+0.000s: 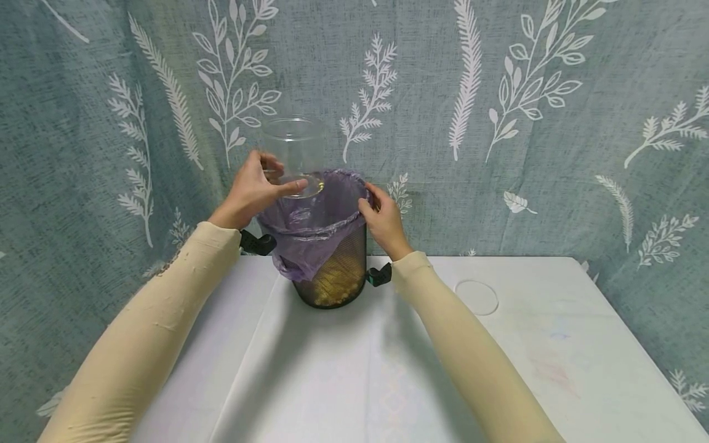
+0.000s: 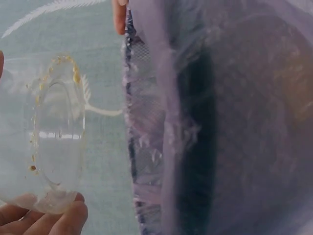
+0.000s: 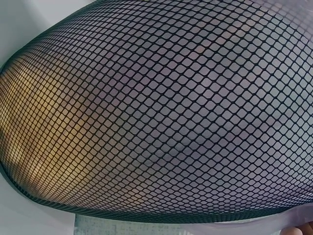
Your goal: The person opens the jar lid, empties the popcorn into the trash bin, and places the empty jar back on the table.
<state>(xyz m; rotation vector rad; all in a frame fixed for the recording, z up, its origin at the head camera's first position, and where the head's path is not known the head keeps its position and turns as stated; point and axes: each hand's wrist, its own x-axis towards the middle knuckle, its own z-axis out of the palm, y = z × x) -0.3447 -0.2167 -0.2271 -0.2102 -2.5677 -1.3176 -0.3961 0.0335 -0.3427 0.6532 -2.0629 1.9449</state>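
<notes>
My left hand point(image 1: 252, 187) grips a clear cylindrical jar point(image 1: 293, 151) near its base, thumb on the near side. The jar stands upright over the left part of the opening of a black mesh waste bin point(image 1: 346, 271). In the left wrist view, yellow-brown residue point(image 2: 76, 76) clings round the edge of the jar's bottom. A thin purple bag point(image 1: 316, 240) lines the bin and hangs down over its outside. My right hand point(image 1: 384, 221) holds the bin's rim at the right, thumb toward the inside. Yellow contents point(image 3: 49, 142) show through the mesh low in the bin.
The bin stands near the back edge of a white-covered table point(image 1: 332, 369). A thin pale ring point(image 1: 476, 298) lies to the right, beyond my right forearm. A grey-green curtain with white leaf prints point(image 1: 421, 92) hangs close behind and at both sides.
</notes>
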